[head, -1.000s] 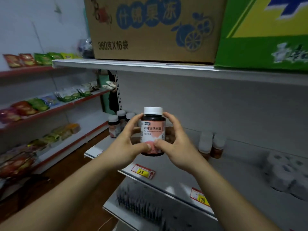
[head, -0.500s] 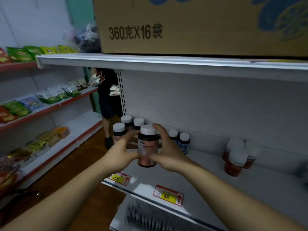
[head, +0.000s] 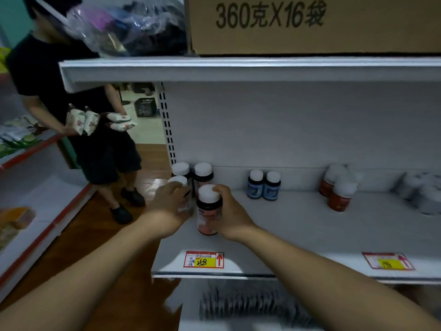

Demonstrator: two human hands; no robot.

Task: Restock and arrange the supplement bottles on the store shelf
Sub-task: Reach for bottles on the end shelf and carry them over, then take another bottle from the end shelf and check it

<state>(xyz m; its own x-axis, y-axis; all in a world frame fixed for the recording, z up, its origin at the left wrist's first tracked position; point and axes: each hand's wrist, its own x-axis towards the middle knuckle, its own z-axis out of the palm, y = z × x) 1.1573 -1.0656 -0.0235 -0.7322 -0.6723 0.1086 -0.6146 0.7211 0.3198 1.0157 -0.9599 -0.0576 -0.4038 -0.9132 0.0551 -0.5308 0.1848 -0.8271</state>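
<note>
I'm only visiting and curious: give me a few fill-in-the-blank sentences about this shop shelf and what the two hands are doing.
1. The right hand grips a pink-labelled bottle, the left hand holds the neighbouring bottle, and both caps are ___.
2. The two bottles farther right have ___ labels.
3. The price tag below the hands reads ___.

Missing words: white; blue; 258.
</note>
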